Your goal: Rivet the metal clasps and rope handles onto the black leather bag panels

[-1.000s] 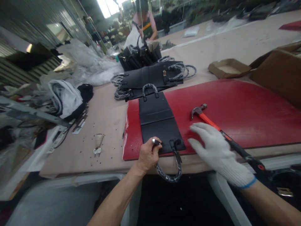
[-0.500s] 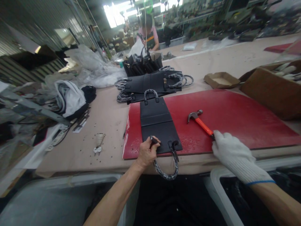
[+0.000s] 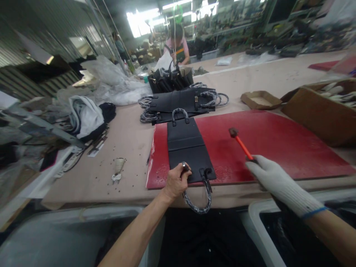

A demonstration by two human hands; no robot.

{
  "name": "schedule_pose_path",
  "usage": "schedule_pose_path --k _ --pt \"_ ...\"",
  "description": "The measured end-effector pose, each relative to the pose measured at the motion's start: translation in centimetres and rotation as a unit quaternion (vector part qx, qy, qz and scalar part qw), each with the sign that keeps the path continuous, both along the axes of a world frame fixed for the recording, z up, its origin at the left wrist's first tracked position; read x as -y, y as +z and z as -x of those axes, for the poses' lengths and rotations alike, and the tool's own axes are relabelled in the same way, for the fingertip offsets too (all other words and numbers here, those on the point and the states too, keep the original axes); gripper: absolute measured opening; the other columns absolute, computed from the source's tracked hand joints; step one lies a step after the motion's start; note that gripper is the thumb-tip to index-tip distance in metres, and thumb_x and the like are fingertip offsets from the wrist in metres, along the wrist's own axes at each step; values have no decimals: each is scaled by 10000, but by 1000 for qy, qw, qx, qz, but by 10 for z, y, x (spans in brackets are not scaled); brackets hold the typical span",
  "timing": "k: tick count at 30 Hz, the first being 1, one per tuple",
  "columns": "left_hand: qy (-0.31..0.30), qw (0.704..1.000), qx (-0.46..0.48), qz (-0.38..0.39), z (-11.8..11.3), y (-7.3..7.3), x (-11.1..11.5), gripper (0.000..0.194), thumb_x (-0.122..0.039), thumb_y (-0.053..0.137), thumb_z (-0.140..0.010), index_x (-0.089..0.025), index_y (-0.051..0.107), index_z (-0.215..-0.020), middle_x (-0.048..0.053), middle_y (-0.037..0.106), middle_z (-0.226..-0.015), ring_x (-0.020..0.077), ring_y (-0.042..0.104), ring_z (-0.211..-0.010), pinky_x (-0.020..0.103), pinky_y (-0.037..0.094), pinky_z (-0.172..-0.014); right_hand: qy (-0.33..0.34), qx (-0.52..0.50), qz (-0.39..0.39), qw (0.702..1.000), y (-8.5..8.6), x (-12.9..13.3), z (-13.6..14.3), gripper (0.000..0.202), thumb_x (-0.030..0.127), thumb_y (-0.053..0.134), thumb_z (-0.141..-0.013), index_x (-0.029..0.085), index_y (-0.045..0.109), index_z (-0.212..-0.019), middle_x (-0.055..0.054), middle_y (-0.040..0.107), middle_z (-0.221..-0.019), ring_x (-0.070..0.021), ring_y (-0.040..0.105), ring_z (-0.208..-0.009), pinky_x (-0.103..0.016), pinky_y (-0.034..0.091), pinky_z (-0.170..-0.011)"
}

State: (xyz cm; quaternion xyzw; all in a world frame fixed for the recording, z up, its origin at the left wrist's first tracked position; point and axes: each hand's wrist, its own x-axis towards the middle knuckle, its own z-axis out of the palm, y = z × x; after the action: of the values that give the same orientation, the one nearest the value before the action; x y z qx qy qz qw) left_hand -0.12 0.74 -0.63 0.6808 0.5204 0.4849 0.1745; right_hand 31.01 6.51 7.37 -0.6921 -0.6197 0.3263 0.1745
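Observation:
My left hand (image 3: pixel 176 181) is closed round a short metal punch (image 3: pixel 184 166), standing on the near end of a black bag panel (image 3: pixel 187 144) beside the base of its wrapped handle. That near handle (image 3: pixel 198 210) hangs over the table's front edge; a second handle (image 3: pixel 180 111) lies at the far end. In a white knitted glove, my right hand (image 3: pixel 267 172) grips a hammer (image 3: pixel 242 145) with an orange shaft, its head raised over the red mat (image 3: pixel 267 137). The punch's lower tip is hidden by my fingers.
Behind the panel lie more black bag panels (image 3: pixel 178 101) and upright black bags (image 3: pixel 169 81). A cardboard box (image 3: pixel 319 115) and a shallow carton (image 3: pixel 261 100) stand at right. A thread cone (image 3: pixel 118 167) lies at left. Another person (image 3: pixel 178 46) works across the table.
My right hand has lifted and turned the hammer, so its head now points end-on and sits slightly to the right. My left hand keeps the punch in nearly the same spot.

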Motion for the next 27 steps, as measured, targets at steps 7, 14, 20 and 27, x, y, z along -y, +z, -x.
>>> schedule_pose_path --k 7,14,20,27 --pt "-1 1000 -19 -4 -3 4 -1 138 -112 586 -888 -223 628 -958 44 733 -848 193 727 -772 286 592 -735 43 -338 30 940 56 43 38 485 658 628 -873 231 595 -1101 36 547 -707 -169 566 -544 -298 472 -484" --pt "1 1000 -15 -4 -5 4 -2 139 -97 583 -887 -219 614 -946 37 725 -835 190 717 -749 280 573 -709 199 -48 -217 954 88 52 57 352 518 486 -984 263 537 -746 -6 596 -617 -192 573 -533 -315 412 -501" --pt "1 1000 -11 -2 -8 2 -3 149 -94 592 -885 -220 620 -959 39 734 -846 196 727 -764 280 566 -709 218 16 -300 929 93 65 64 290 483 410 -1013 277 582 -904 -12 615 -595 -196 545 -439 -320 370 -452" --pt "18 999 -29 0 1 -3 3 135 -99 589 -892 -218 617 -949 41 738 -847 196 734 -768 273 569 -709 216 19 -299 930 98 58 58 304 478 439 -1037 257 560 -866 2 611 -603 -178 580 -485 -287 390 -493"
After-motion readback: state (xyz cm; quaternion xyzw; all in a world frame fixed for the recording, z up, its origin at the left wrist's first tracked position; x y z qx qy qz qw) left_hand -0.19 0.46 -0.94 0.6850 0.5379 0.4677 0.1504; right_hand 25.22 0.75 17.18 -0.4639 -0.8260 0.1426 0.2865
